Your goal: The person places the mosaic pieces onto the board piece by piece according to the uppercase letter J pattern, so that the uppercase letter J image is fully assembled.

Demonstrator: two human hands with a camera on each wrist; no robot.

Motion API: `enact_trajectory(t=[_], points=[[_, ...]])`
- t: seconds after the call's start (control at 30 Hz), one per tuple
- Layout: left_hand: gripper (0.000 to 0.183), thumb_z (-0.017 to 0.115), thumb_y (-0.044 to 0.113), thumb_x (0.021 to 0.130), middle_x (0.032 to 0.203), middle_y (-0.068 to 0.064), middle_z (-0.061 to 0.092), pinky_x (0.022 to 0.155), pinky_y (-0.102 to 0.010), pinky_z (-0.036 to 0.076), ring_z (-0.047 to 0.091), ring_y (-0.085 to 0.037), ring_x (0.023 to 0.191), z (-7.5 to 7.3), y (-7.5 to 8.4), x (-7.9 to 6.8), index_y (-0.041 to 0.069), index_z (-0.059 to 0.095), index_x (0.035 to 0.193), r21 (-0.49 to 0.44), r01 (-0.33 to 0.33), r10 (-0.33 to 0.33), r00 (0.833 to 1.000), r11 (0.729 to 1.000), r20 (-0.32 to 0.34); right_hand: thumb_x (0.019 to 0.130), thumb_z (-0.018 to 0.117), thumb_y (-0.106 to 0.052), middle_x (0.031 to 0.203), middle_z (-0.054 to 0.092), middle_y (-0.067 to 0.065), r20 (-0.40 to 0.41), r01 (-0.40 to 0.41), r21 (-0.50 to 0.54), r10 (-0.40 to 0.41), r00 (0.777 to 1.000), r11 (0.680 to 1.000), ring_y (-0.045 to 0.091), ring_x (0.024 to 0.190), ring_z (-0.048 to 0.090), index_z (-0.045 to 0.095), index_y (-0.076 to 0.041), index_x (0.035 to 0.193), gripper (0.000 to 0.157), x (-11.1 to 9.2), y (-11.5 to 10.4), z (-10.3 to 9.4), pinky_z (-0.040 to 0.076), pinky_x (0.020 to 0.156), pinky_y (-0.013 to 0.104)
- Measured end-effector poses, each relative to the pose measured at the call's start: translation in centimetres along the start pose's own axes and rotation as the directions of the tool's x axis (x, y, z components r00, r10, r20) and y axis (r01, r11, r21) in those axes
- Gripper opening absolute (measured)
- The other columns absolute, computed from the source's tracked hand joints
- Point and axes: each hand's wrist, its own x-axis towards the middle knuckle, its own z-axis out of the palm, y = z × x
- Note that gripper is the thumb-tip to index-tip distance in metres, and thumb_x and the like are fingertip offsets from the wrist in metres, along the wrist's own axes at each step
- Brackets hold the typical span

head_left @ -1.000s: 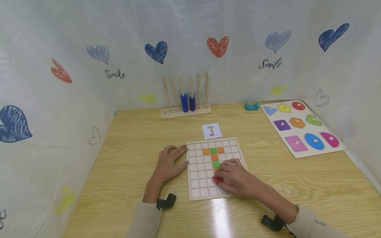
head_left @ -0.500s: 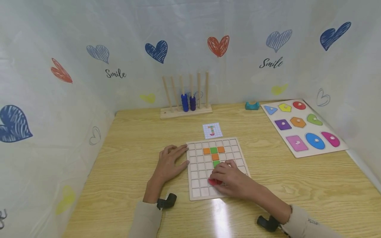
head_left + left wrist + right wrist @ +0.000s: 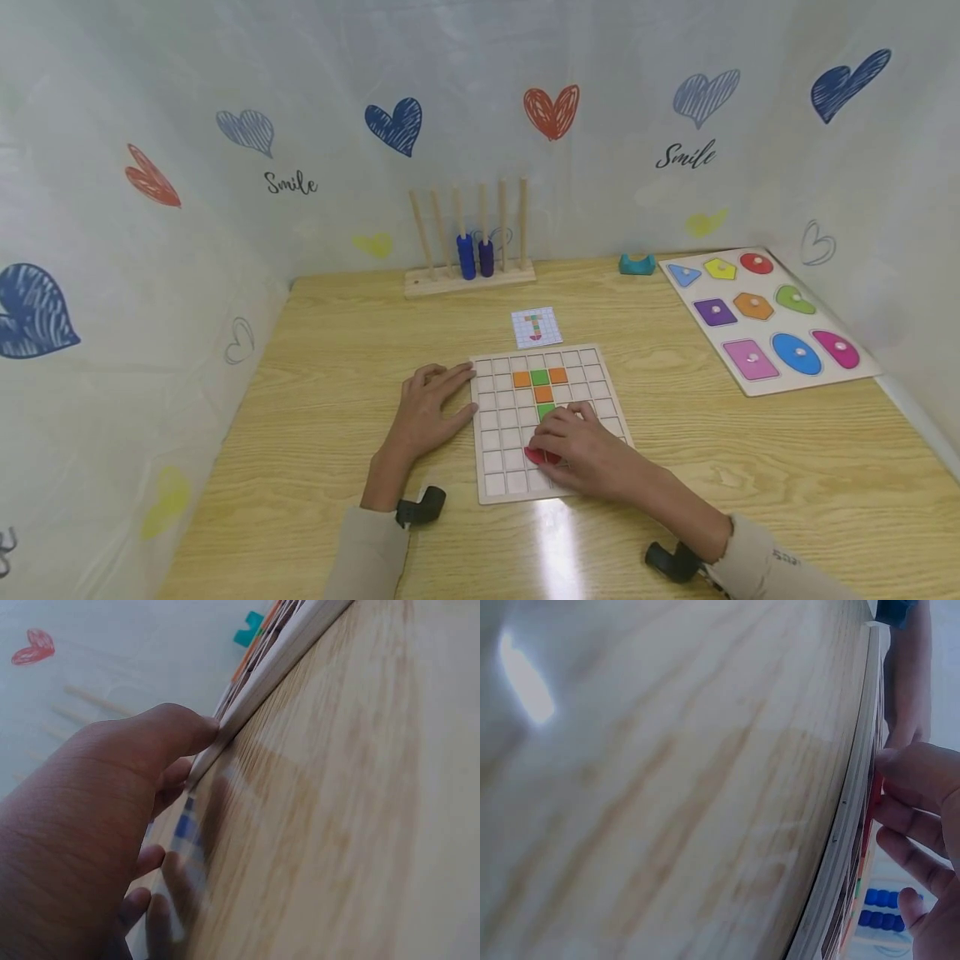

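A wooden grid board lies flat on the table. Orange tiles and green tiles form a T-like column in its cells. My left hand rests beside the board, with fingers spread and thumb and fingertips touching its left edge; the left wrist view shows the thumb against that edge. With thumb and fingertips, my right hand holds red curved pieces low on the grid below the column. Its fingers partly hide these pieces and the column's lower end. A red piece shows at the fingertips in the right wrist view.
Behind the board lies a small pattern card. A peg stand with blue and purple beads stands at the back, near a teal block. A shape puzzle board lies at the right. Curtains enclose the table.
My right hand has shifted slightly left with the red piece, lowering it to the grid, and has since stayed almost still. My left hand keeps its place at the board's edge.
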Motion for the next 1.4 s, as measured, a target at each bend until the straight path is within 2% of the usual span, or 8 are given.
enact_trajectory(t=[0.3,0.6,0.83,0.93,1.07,1.17,1.3,1.4], points=[[0.054,0.064,0.044,0.094,0.150,0.011,0.049,0.105,-0.053,0.026,0.039,-0.027,0.133,-0.1,-0.1,-0.2,0.025,0.058,0.144,0.002,0.005,-0.005,1.000,1.000,-0.002,0.082,0.081,-0.020,0.097,0.064,-0.008,0.003,0.005,0.015,-0.005,1.000,1.000,0.015,0.100,0.057,0.076,-0.018,0.095,0.014,0.0,0.0,0.0,0.038,0.090,0.046],[0.054,0.064,0.044,0.093,0.150,0.012,0.049,0.105,-0.053,0.026,0.039,-0.027,0.133,0.0,0.1,-0.2,0.026,0.058,0.143,-0.012,0.009,-0.009,1.000,1.000,0.002,0.085,0.079,-0.022,0.101,0.065,-0.009,0.020,-0.094,-0.013,0.094,0.995,0.995,0.015,0.105,0.056,0.076,-0.019,0.096,0.012,-0.6,0.2,-0.8,0.038,0.090,0.044],[0.048,0.061,0.034,0.098,0.150,0.006,0.050,0.110,-0.054,0.025,0.039,-0.029,0.137,-0.4,-0.5,-0.5,0.021,0.056,0.145,-0.108,0.018,-0.018,1.000,0.994,0.003,0.084,0.078,-0.014,0.102,0.066,-0.005,-0.067,-0.136,0.006,0.136,0.988,0.991,0.018,0.104,0.059,0.076,-0.013,0.099,0.015,-2.2,2.1,-1.8,0.040,0.090,0.044],[0.045,0.059,0.028,0.100,0.147,-0.001,0.054,0.111,-0.057,0.027,0.042,-0.033,0.136,-0.9,-0.8,-0.9,0.016,0.057,0.143,-0.150,0.012,-0.015,1.000,0.989,-0.021,0.085,0.077,-0.012,0.104,0.067,-0.003,-0.065,-0.196,0.011,0.197,0.978,0.980,0.020,0.105,0.060,0.076,-0.011,0.101,0.016,-3.1,2.9,-2.4,0.041,0.092,0.044],[0.041,0.062,0.025,0.099,0.139,-0.007,0.060,0.108,-0.056,0.034,0.049,-0.034,0.130,-1.6,-1.0,-1.5,0.011,0.062,0.137,-0.131,-0.039,0.028,0.996,0.991,-0.085,0.086,0.077,-0.010,0.105,0.068,0.000,-0.059,-0.272,-0.020,0.270,0.961,0.962,0.024,0.106,0.061,0.076,-0.010,0.101,0.015,-4.2,4.0,-3.2,0.042,0.094,0.047],[0.036,0.063,0.024,0.098,0.134,-0.007,0.063,0.106,-0.054,0.037,0.052,-0.032,0.128,-2.2,-1.2,-2.0,0.011,0.066,0.132,-0.122,-0.049,0.034,0.992,0.991,-0.120,0.084,0.077,-0.008,0.104,0.068,0.003,-0.087,-0.266,-0.057,0.260,0.962,0.962,0.027,0.104,0.063,0.075,-0.008,0.099,0.015,-4.9,4.9,-3.6,0.043,0.091,0.049],[0.035,0.062,0.026,0.099,0.133,-0.007,0.064,0.105,-0.055,0.039,0.053,-0.032,0.127,-2.8,-1.4,-2.7,0.012,0.067,0.131,-0.103,-0.033,0.020,0.992,0.994,-0.124,0.081,0.077,-0.006,0.103,0.069,0.005,-0.127,-0.243,-0.084,0.232,0.964,0.966,0.030,0.102,0.063,0.075,-0.006,0.099,0.019,-5.9,6.0,-4.1,0.043,0.088,0.049],[0.036,0.061,0.028,0.100,0.133,-0.007,0.063,0.105,-0.058,0.036,0.052,-0.033,0.127,-3.2,-1.7,-3.4,0.012,0.066,0.132,-0.074,-0.020,0.011,0.993,0.997,-0.120,0.081,0.076,-0.005,0.104,0.069,0.008,-0.130,-0.281,-0.096,0.268,0.955,0.955,0.032,0.101,0.063,0.075,-0.005,0.101,0.021,-6.8,6.7,-4.7,0.042,0.089,0.050]])
